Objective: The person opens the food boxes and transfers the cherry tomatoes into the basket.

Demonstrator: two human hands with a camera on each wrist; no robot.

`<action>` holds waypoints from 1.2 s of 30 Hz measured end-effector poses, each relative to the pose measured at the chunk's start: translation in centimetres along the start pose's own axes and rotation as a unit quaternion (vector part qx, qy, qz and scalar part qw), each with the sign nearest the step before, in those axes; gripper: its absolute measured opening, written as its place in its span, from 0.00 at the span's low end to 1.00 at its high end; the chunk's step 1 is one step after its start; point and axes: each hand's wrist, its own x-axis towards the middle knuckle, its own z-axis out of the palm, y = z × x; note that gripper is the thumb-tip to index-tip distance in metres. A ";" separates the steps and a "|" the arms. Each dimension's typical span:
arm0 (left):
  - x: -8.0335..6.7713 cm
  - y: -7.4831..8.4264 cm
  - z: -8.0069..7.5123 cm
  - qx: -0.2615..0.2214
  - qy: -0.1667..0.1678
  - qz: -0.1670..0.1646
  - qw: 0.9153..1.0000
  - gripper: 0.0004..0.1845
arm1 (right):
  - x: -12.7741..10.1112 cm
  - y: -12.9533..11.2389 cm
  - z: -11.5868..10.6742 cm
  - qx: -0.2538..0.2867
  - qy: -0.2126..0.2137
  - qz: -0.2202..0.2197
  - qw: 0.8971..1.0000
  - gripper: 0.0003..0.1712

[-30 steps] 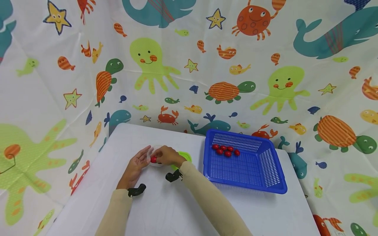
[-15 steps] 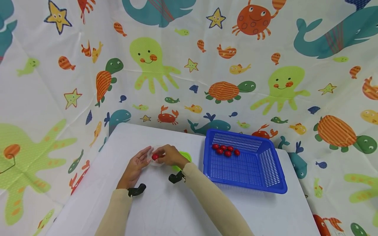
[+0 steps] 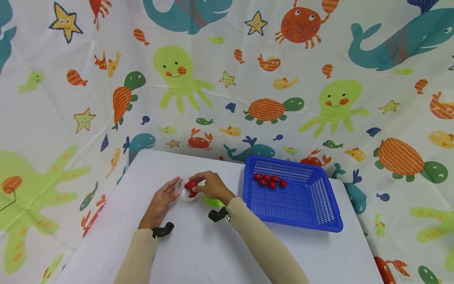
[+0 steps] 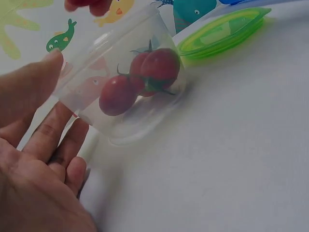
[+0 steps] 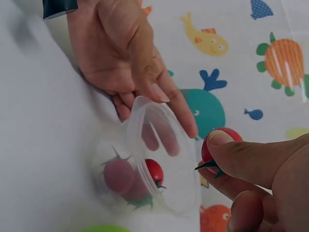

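My left hand (image 3: pixel 160 203) holds a clear plastic tub (image 4: pixel 130 113), thumb near the rim and fingers along its side. The tub leans over, its mouth toward my right hand (image 3: pixel 214 187). Several cherry tomatoes (image 4: pixel 161 67) with green stems lie inside. Between thumb and fingers, my right hand pinches another cherry tomato (image 5: pixel 231 134), just outside the tub's mouth in the right wrist view. A bright green lid (image 4: pixel 224 31) lies on the table beside the tub, partly covered by the right hand in the head view.
A blue plastic basket (image 3: pixel 301 219) stands on the right of the white table (image 3: pixel 198 244), with several red tomatoes (image 3: pixel 272 184) grouped at its back left. Behind the table hangs a sea-animal print curtain (image 3: pixel 227 43).
My right hand has risen from the tub, moving up and to the right with a cherry tomato pinched in it. The left hand keeps hold of the tub.
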 end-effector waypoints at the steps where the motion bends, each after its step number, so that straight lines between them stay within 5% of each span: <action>1: 0.0 0.0 0.0 0.001 0.001 -0.003 1.000 0.36 | -0.2 0.1 -0.3 -0.002 0.003 -0.004 1.000 0.22; 14: -0.1 -0.1 0.3 0.061 -0.006 0.002 0.998 0.41 | -2.8 0.8 -3.5 0.036 0.055 -0.023 0.998 0.22; 36: 0.0 0.0 0.3 0.081 0.000 0.001 0.997 0.42 | -7.9 4.9 -9.4 0.103 0.134 0.006 0.986 0.17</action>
